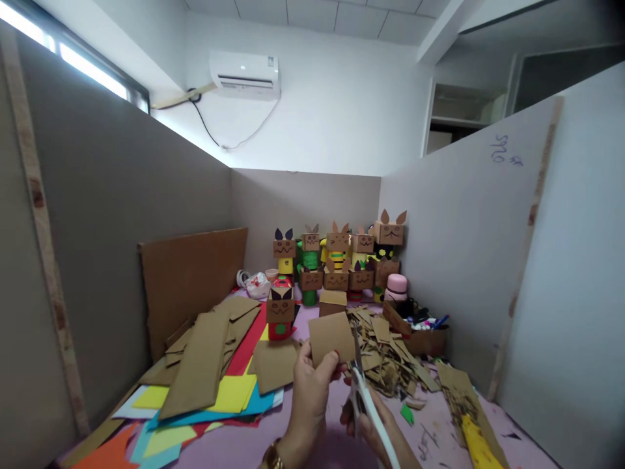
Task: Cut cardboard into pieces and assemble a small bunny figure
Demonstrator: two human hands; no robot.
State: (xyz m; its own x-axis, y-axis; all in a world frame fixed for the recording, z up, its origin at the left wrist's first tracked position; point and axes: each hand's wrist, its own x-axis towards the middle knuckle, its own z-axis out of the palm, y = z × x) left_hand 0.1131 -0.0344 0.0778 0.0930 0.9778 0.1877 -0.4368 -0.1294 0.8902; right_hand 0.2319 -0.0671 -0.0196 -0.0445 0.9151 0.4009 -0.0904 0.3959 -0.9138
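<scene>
My left hand [312, 384] pinches a roughly square piece of cardboard [331, 335] by its lower edge and holds it up above the table. My right hand [374, 417] grips a pair of white-handled scissors [364, 394]. Their blades point upward along the right edge of the cardboard piece; whether they touch it I cannot tell. Behind the piece stands an open cardboard box [333, 301]. Just to its left is a small cardboard figure [280, 309] with dark ears and a red body.
Cardboard sheets [202, 365] and coloured paper [234, 394] cover the left side. Cardboard scraps [385, 355] are heaped at right, before a box of pens [424, 335]. Several animal-headed figures [336, 242] stand at the back, near a pink jar [396, 286]. Partition walls [463, 247] enclose the table.
</scene>
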